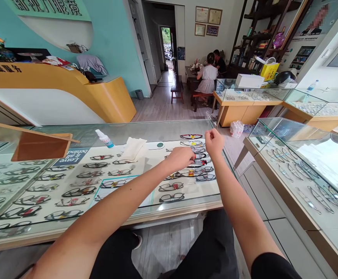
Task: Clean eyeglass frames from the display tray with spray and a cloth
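Observation:
My left hand (182,157) reaches over the right end of the glass display counter (145,131), fingers curled and pinched on a pair of glasses with a red and black frame (198,156). My right hand (214,142) hovers just right of it, fingers pinched together above the glasses lying on the glass; what it holds is too small to make out. Several pairs of glasses (171,186) lie in rows under the glass. A folded white cloth (132,149) and a small spray bottle (105,138) rest on the counter top to the left of my hands.
A second glass showcase (302,170) stands to my right across a narrow gap. A wooden tray (39,145) sits at the counter's left. Two people sit at a table (212,73) at the back. An orange reception desk (110,97) curves at the left.

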`<state>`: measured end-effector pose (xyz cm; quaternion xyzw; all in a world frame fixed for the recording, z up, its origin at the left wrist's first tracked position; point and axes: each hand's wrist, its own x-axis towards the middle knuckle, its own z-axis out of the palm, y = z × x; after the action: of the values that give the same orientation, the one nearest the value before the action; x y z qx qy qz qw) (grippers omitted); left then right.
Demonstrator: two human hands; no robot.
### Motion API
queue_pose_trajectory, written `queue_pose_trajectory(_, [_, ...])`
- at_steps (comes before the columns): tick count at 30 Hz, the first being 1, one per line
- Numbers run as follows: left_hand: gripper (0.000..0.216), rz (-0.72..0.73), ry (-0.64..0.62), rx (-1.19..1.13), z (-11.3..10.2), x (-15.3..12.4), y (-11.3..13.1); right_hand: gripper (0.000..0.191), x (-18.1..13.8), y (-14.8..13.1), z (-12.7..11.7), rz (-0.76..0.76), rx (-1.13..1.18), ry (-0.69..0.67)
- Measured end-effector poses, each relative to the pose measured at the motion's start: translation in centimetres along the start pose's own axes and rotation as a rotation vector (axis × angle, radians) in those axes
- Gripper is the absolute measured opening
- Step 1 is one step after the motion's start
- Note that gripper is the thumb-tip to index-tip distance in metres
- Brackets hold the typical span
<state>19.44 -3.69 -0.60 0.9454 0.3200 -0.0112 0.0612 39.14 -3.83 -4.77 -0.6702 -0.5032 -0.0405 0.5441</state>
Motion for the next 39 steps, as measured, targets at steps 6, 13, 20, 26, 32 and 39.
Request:
queue_pose_trajectory(6, [0.016, -0.018, 0.009, 0.005, 0.1, 1.0, -0.2, 0.035, 0.0, 0.1, 0.0, 0.005, -0.009, -0.001])
queue_pose_trajectory(13, [0.016, -0.026, 0.026, 0.020, 0.1, 2.0, -0.5, 0.034, 0.1, 0.2, 0.1, 0.015, -0.016, -0.010])
queue_pose_trajectory(20, [0.019, -0.050, 0.023, 0.025, -0.1, 2.6, -0.9, 0.034, 0.1, 0.1, 0.1, 0.022, 0.035, -0.032])
queue_pose_trajectory(26, [0.019, -0.052, 0.002, 0.031, -0.5, 2.6, -1.1, 0.034, 0.1, 0.2, 0.2, 0.035, 0.016, -0.052])
queue_pose_trajectory(32, [0.022, 0.008, -0.034, -0.046, -1.9, -0.6, -0.3, 0.035, 0.2, 0.3, 0.2, 0.040, -0.002, -0.060])
queue_pose_trajectory(39, [0.013, 0.027, -0.133, -0.055, -0.7, -2.6, 0.5, 0.035, 0.2, 0.1, 0.1, 0.026, -0.013, -0.082])
